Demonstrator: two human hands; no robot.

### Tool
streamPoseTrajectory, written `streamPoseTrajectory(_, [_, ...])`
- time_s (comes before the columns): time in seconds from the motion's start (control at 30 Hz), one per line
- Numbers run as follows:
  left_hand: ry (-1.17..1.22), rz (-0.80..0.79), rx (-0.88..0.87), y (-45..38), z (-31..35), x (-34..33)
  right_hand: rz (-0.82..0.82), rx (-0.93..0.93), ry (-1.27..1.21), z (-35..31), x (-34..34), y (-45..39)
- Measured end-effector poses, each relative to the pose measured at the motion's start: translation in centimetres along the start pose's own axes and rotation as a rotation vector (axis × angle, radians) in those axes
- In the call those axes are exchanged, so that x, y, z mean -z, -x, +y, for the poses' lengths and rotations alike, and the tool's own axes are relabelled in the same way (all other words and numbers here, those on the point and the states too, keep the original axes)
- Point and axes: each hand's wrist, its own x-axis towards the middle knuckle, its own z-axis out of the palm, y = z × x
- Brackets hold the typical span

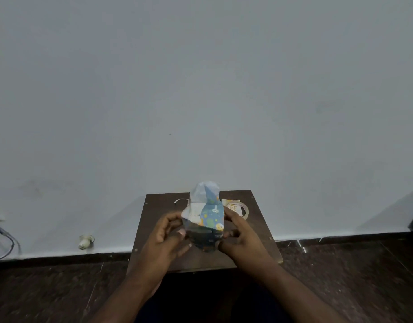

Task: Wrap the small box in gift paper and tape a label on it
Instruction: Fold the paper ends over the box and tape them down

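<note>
Hands meet over the middle of the small brown board (259, 226), which we take as our landmark; it lies on the dark floor (340, 276) with its far edge against the pale wall (201, 89). We hold the box (204, 220) just above the board's centre, partly covered in gift paper (211, 215) printed blue with small yellow and green figures. The paper's white underside shows on the side toward our left, and a loose end of it stands up past the board's far edge, hiding part of that edge and the wall foot behind it.

Our left hand (168, 238) has its fingers curled against the left side of the parcel, thumb near the lower edge, gripping it. Our right hand (240, 238) grips the right side the same way, fingers bent round the paper and thumb tucked low. Both forearms reach in from the near side and cover the near part of the board.

Toward the board's far right corner lies a roll of clear tape (238, 209), flat, partly hidden behind the parcel and our right fingers. A pale slip lies beneath or beside it; we cannot tell what it is. Near the far left corner sits a thin white scrap (180, 200). Well left of the board, at the wall foot, a small white object (86, 241) lies, and farther left some cables (5, 238) hang down.
</note>
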Motion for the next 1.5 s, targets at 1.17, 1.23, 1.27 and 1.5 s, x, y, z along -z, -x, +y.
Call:
streamPoseTrajectory(1.17, [0.081, -0.115, 0.040, 0.5, -0.9, -0.8, 0.073, -0.010, -0.094, 0.9, -0.7, -0.4])
streamPoseTrajectory(1.23, [0.033, -0.105, 0.003, 0.5, -0.9, -0.8, 0.080, 0.021, -0.059, 0.9, -0.7, -0.4])
streamPoseTrajectory(1.27, [0.014, -0.096, -0.020, 0.4, -0.9, -0.8, 0.077, 0.029, -0.055, 0.8, -0.6, -0.4])
streamPoseTrajectory(1.5, [0.098, -0.044, 0.065, 0.3, -0.8, -0.4, 0.023, 0.127, 0.147, -0.6, 0.5, 0.0])
